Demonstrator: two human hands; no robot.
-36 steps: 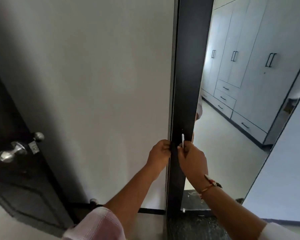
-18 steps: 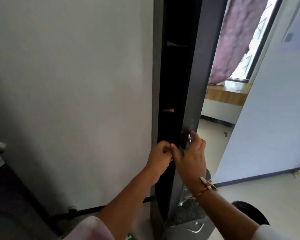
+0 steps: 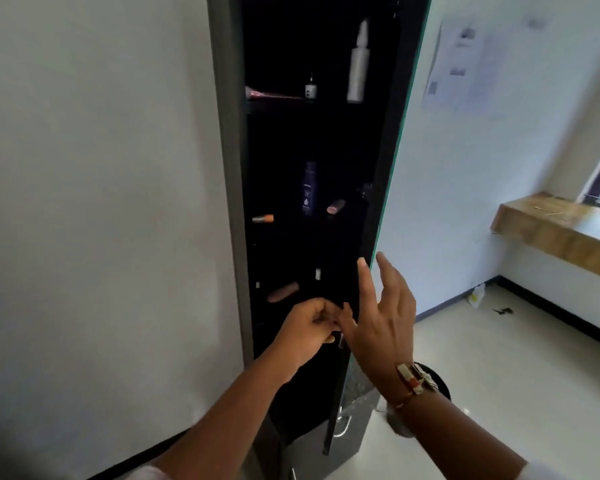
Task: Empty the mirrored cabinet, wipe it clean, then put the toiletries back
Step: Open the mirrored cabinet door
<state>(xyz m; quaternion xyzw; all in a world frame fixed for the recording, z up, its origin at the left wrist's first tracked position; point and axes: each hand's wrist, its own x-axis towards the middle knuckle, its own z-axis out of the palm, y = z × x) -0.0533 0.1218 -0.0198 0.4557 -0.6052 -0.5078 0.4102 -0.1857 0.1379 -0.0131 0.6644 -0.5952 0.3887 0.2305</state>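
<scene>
Risk first, from the left: the small orange-tipped tube (image 3: 263, 218) lies on its side midway up the tall dark cabinet (image 3: 229, 202), so a careless reach could, I judge, roll it off (the interior is too dark to read the ledges well). The left hand (image 3: 309, 330), low at the opening, has its fingers curled; whether they pinch anything I cannot tell. Above it stand the dark blue lotion bottle (image 3: 308, 188) and, higher and further right, the slim white pump bottle (image 3: 358, 64), both upright and likely to tip if brushed. The right hand (image 3: 385, 320), fingers spread, touches the edge of the mirrored door (image 3: 388, 168); if released, the door might swing onto the left hand. These toiletries sit above both hands, untouched.
</scene>
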